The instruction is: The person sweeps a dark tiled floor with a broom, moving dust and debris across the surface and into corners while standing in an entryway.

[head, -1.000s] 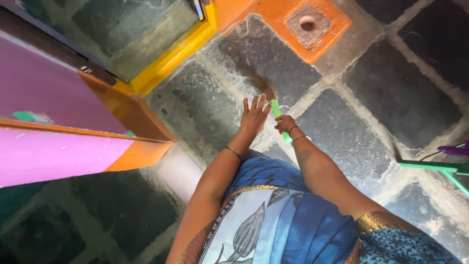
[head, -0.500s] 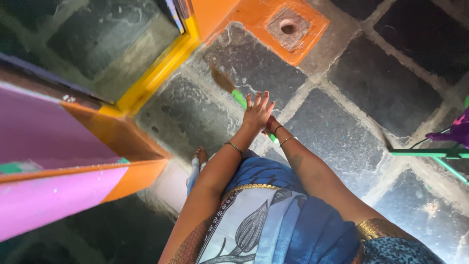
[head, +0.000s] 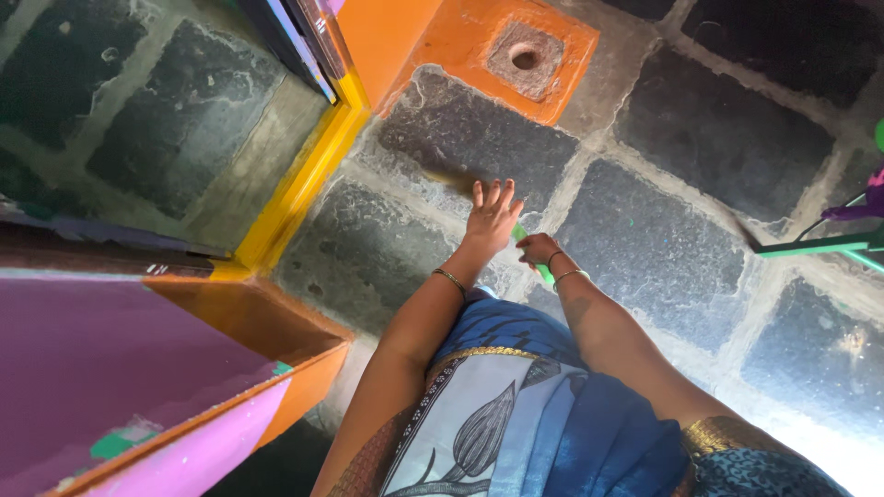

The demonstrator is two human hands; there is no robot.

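Broom head [head: 451, 177] swept further left vs prev frame. R hand [head: 539, 250] clenched on green broom handle [head: 532, 255]; L hand [head: 491, 216] open, fingers spread, over stone floor [head: 663, 248].

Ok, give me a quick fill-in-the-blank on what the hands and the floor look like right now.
1. The right hand grips a ____ handle.
2. The left hand has its fingers spread ____, holding nothing.
3. The raised block with a round hole is painted ____.
4. The floor is laid with dark stone ____.

Missing words: green; open; orange; slabs
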